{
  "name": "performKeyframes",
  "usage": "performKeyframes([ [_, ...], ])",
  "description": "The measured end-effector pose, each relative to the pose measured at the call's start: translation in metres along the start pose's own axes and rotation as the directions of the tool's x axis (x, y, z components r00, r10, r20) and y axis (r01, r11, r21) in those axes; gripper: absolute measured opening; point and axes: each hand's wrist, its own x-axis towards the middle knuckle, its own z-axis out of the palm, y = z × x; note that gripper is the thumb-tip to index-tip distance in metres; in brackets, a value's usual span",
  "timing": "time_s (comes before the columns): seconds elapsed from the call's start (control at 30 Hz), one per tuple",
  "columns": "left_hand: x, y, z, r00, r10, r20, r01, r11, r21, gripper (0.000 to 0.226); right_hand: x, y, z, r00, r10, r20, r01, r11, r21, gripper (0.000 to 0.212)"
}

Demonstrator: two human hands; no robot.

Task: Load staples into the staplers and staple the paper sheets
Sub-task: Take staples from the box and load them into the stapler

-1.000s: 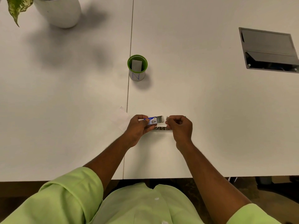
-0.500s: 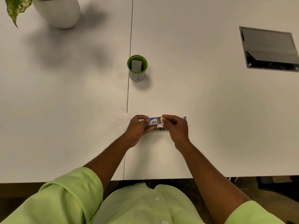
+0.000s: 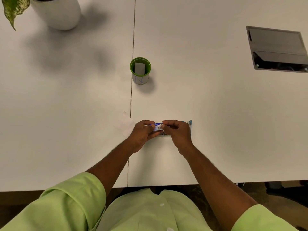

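My left hand point(image 3: 143, 133) grips a small blue and white staple box point(image 3: 157, 127) just above the white table point(image 3: 208, 130). My right hand point(image 3: 177, 132) pinches the box's right end, fingers curled over it. Under the two hands lies a stapler, mostly hidden; its metal part point(image 3: 164, 134) shows between them and its blue end with a thin metal rail point(image 3: 190, 129) sticks out to the right of my right hand. Small white paper sheets point(image 3: 125, 125) lie flat on the table just left of my left hand.
A green-rimmed cup point(image 3: 140, 70) with a grey block inside stands further back along the table seam. A white plant pot point(image 3: 56, 12) sits at the far left. A grey cable hatch point(image 3: 276, 47) is set into the table at right. The table's near edge runs below my forearms.
My right hand has moved left from beside the box onto its right end. The stapler's blue end has come into view to the right. My left hand has stayed put.
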Motion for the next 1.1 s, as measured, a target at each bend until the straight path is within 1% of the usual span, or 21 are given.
performKeyframes([
  [0.1, 0.002, -0.001, -0.001, 1.0, -0.007, 0.02, 0.008, 1.0, -0.028, 0.011, 0.001, -0.002, -0.006, 0.999, 0.005, 0.045, -0.007, 1.0, 0.024, 0.019],
  [0.17, 0.003, 0.0, 0.0, 1.0, -0.007, 0.017, 0.008, 0.999, -0.042, 0.009, 0.004, -0.002, -0.009, 0.998, 0.044, 0.048, -0.049, 0.992, 0.113, 0.022],
  [0.23, 0.005, 0.001, 0.0, 1.0, -0.001, 0.001, 0.001, 0.999, -0.033, 0.009, 0.007, -0.002, -0.011, 0.988, 0.149, 0.034, -0.152, 0.967, 0.202, 0.025],
  [0.33, 0.008, 0.003, 0.0, 1.0, 0.015, -0.014, -0.015, 1.0, -0.013, 0.007, 0.01, -0.002, -0.013, 0.943, 0.331, 0.035, -0.324, 0.888, 0.327, 0.027],
  [0.4, 0.011, 0.003, 0.0, 0.999, 0.027, -0.022, -0.027, 1.0, -0.005, 0.007, 0.013, -0.002, -0.013, 0.921, 0.385, 0.054, -0.374, 0.84, 0.393, 0.026],
  [0.43, 0.012, 0.004, 0.0, 0.999, 0.029, -0.026, -0.029, 1.0, 0.0, 0.007, 0.014, -0.003, -0.012, 0.92, 0.386, 0.06, -0.377, 0.837, 0.397, 0.023],
  [0.47, 0.014, 0.004, 0.001, 0.999, 0.028, -0.03, -0.028, 1.0, 0.003, 0.007, 0.015, -0.004, -0.01, 0.925, 0.377, 0.058, -0.37, 0.851, 0.373, 0.02],
  [0.5, 0.015, 0.004, 0.001, 0.999, 0.026, -0.032, -0.026, 1.0, 0.005, 0.007, 0.017, -0.005, -0.009, 0.937, 0.349, 0.034, -0.342, 0.89, 0.3, 0.017],
  [0.57, 0.019, 0.006, 0.003, 0.999, 0.029, -0.034, -0.029, 1.0, 0.005, 0.006, 0.022, -0.004, -0.007, 0.981, 0.19, -0.025, -0.191, 0.982, -0.011, 0.007],
  [0.6, 0.02, 0.007, 0.004, 0.999, 0.033, -0.036, -0.033, 0.999, 0.004, 0.006, 0.024, -0.002, -0.006, 0.997, 0.078, -0.011, -0.079, 0.979, -0.189, 0.01],
  [0.63, 0.022, 0.008, 0.005, 0.999, 0.036, -0.038, -0.036, 0.999, 0.005, 0.007, 0.026, 0.0, -0.006, 0.999, -0.026, 0.029, 0.034, 0.941, -0.337, 0.019],
  [0.7, 0.026, 0.012, 0.007, 0.998, 0.038, -0.049, -0.037, 0.999, 0.018, 0.01, 0.028, 0.003, -0.006, 0.975, -0.184, 0.127, 0.223, 0.829, -0.513, 0.034],
  [0.73, 0.028, 0.014, 0.009, 0.998, 0.038, -0.055, -0.036, 0.999, 0.031, 0.012, 0.03, 0.004, -0.006, 0.956, -0.243, 0.165, 0.294, 0.778, -0.556, 0.038],
  [0.8, 0.032, 0.019, 0.012, 0.997, 0.032, -0.071, -0.027, 0.997, 0.067, 0.015, 0.035, 0.003, -0.007, 0.925, -0.323, 0.2, 0.375, 0.697, -0.611, 0.038],
  [0.87, 0.038, 0.024, 0.014, 0.997, 0.023, -0.078, -0.016, 0.996, 0.083, 0.018, 0.044, 0.001, -0.007, 0.909, -0.363, 0.208, 0.406, 0.651, -0.641, 0.036],
  [0.93, 0.044, 0.028, 0.013, 0.996, 0.031, -0.078, -0.024, 0.996, 0.088, 0.014, 0.052, -0.002, -0.006, 0.896, -0.389, 0.215, 0.428, 0.624, -0.654, 0.035],
  [0.97, 0.048, 0.032, 0.014, 0.995, 0.056, -0.087, -0.045, 0.992, 0.121, 0.011, 0.058, -0.004, -0.007, 0.895, -0.395, 0.207, 0.426, 0.619, -0.66, 0.034],
  [1.0, 0.053, 0.034, 0.013, 0.986, 0.123, -0.11, -0.096, 0.971, 0.22, 0.011, 0.064, -0.007, -0.009, 0.898, -0.398, 0.186, 0.413, 0.621, -0.667, 0.033],
  [1.03, 0.058, 0.035, 0.011, 0.964, 0.235, -0.128, -0.168, 0.903, 0.396, 0.013, 0.071, -0.01, -0.011, 0.905, -0.397, 0.155, 0.391, 0.629, -0.671, 0.033],
  [1.07, 0.062, 0.036, 0.006, 0.924, 0.366, -0.113, -0.23, 0.765, 0.601, 0.017, 0.079, -0.013, -0.014, 0.912, -0.392, 0.124, 0.368, 0.643, -0.672, 0.032],
  [1.1, 0.067, 0.036, -0.001, 0.875, 0.48, -0.062, -0.268, 0.588, 0.763, 0.023, 0.087, -0.017, -0.016, 0.918, -0.384, 0.096, 0.345, 0.658, -0.669, 0.032],
])
